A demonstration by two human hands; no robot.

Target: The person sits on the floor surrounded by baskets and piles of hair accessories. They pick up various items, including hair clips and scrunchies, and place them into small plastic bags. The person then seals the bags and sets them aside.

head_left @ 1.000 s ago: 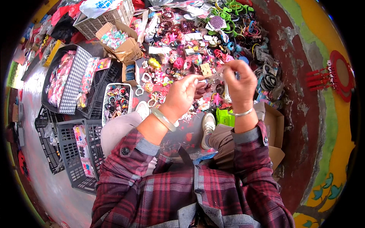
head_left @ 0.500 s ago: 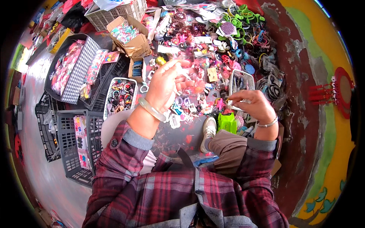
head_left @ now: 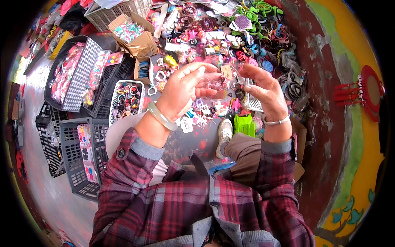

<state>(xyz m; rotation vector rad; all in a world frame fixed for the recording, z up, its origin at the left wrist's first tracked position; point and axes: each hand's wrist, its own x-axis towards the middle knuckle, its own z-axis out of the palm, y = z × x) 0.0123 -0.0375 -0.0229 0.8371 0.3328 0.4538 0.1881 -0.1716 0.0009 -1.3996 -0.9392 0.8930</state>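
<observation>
Between my hands, in front of my chest, hangs a clear plastic bag (head_left: pixel 217 84) that looks pinkish, with small things showing in or behind it. My left hand (head_left: pixel 181 85), a pale bangle at its wrist, is closed on the bag's left side. My right hand (head_left: pixel 265 91), with a thin metal bracelet, has its thumb and fingers curled at the bag's right edge; the fingertips partly blend with the clear plastic. Below the hands spreads a pile of small hair accessories (head_left: pixel 205 108), mostly pink, purple and white.
A white basket (head_left: pixel 142 96) of hair ties stands at left, beside a grey crate (head_left: pixel 76 160) with carded goods. Behind are an open cardboard box (head_left: pixel 144 47) of small packets and a black bin (head_left: pixel 53 84). Green headbands (head_left: pixel 260 18) lie far right. A bright green container (head_left: pixel 245 125) stands by my shoe.
My right hand has moved up and left, from above the right-hand basket to the bag's edge. The left hand stays nearly in place with the bag. The view has shifted slightly.
</observation>
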